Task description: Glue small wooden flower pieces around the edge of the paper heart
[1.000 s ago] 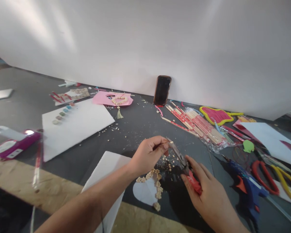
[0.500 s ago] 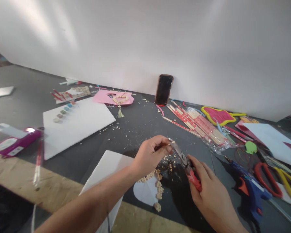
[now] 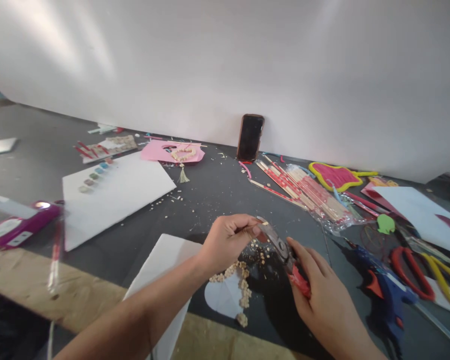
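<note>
My right hand (image 3: 322,295) is wrapped round the red handles of a pair of pliers (image 3: 281,247), whose metal jaws point up and to the left. My left hand (image 3: 225,242) is closed in a pinch at the jaws. A small pale end of a thin wooden stick (image 3: 264,224) shows at the jaws by my fingertips; most of it is hidden. Underneath, tiny cut wooden bits (image 3: 261,256) lie scattered on the dark table. A pale paper shape (image 3: 222,298) lies below, bordered along its top and right by clusters of wooden bits (image 3: 244,290).
A phone (image 3: 250,137) leans against the white wall behind. Wrapped sticks (image 3: 315,192) lie beyond my right hand; a blue glue gun (image 3: 388,287) and red-handled scissors (image 3: 410,272) are at right. White boards (image 3: 116,205) and a purple device (image 3: 24,225) lie at left.
The view has shifted slightly. My left fingertips and the plier jaws remain together, with the pliers still in my right hand and little other movement.
</note>
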Available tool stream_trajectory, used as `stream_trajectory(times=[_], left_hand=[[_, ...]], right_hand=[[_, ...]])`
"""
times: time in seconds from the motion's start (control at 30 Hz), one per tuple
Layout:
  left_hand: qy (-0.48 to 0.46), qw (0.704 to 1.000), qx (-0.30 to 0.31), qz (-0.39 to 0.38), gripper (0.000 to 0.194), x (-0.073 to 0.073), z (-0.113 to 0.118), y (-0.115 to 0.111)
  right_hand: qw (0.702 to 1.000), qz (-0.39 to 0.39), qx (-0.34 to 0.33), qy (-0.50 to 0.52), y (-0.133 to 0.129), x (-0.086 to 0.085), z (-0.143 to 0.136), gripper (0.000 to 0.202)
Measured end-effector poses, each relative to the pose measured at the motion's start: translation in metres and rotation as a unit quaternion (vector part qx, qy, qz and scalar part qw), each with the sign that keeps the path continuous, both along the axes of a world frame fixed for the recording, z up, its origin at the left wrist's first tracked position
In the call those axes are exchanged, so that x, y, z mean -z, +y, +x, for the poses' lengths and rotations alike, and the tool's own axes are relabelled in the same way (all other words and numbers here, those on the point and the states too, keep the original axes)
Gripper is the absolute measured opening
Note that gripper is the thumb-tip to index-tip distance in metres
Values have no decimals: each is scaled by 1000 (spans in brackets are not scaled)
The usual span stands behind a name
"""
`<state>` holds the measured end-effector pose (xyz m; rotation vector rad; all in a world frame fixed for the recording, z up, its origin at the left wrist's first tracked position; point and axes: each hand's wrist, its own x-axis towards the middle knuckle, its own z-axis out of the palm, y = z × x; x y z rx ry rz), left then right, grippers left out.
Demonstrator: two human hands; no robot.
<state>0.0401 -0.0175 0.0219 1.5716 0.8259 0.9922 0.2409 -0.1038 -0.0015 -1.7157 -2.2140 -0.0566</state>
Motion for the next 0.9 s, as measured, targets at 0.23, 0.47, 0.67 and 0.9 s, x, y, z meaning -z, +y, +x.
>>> stream_trajectory(times=[0.23,0.47,0.67,0.9], left_hand=[[4,1000,1,-12,25,-4,0,-3],[-16,999,-17,-38,13,1,5,-5],[-11,997,-66,-32,10,2,8,-6],[57,995,-77,14,17,0,5,-4]], right_hand=[[1000,1,-8,7,-4,-6,-4,47],[1000,2,15,4,-2,-3,-3,45],[1000,16,18,-19,0,0,-1,50],[1000,-2,15,-6,1,0,0,55]])
